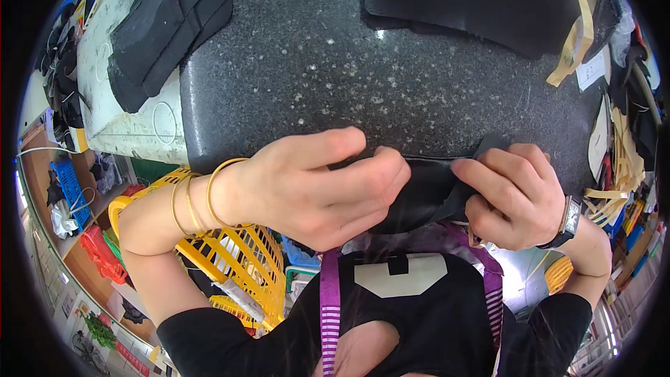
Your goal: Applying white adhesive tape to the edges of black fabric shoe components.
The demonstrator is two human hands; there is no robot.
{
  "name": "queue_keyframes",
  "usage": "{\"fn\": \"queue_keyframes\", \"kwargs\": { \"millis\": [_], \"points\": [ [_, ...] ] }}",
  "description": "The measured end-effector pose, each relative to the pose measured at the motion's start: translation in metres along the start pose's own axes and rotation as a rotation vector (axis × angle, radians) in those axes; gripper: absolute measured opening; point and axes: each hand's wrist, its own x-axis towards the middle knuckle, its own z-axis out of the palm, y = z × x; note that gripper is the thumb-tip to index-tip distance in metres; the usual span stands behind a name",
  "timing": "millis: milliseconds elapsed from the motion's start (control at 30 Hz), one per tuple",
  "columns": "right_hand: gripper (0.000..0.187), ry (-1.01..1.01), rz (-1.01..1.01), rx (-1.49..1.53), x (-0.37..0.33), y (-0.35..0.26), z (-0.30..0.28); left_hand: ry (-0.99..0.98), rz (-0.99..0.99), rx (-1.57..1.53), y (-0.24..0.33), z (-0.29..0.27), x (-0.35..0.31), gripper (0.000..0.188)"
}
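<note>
A black leather-like piece (pixel 422 185) lies across the near edge of the dark speckled work surface (pixel 335 84). My left hand (pixel 321 185) is closed over its left end, with the fingers curled and gold bangles at the wrist. At the right end, my right hand (pixel 513 192) pinches the piece between thumb and fingers; a watch is on that wrist. A dark flap of the material (pixel 492 145) sticks up beside the right fingers. The fingertips of my left hand are partly hidden behind its knuckles.
Stacked black cut pieces (pixel 174 28) lie at the far left, and black sheets (pixel 467 3) at the far right. Tan strips (pixel 576 35) hang near a white label (pixel 590 72). A yellow basket (pixel 244 265) stands below my left forearm.
</note>
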Motion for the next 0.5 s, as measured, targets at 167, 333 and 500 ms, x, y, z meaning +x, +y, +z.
{"fn": "queue_keyframes", "kwargs": {
  "millis": [167, 333, 500],
  "points": [
    [0.009, -0.056, -0.128, -0.072, -0.004, 0.002, -0.004, -0.068, 0.062, 0.028, -0.005, -0.008, 0.002, 0.009],
    [0.006, -0.094, -0.112, -0.205, -0.004, -0.011, -0.004, -0.233, -0.125, -0.064, 0.006, -0.019, 0.006, 0.022],
    [0.007, -0.128, -0.098, -0.241, -0.003, -0.017, -0.002, -0.084, -0.660, -0.697, 0.041, -0.013, 0.037, 0.059]
  ]
}}
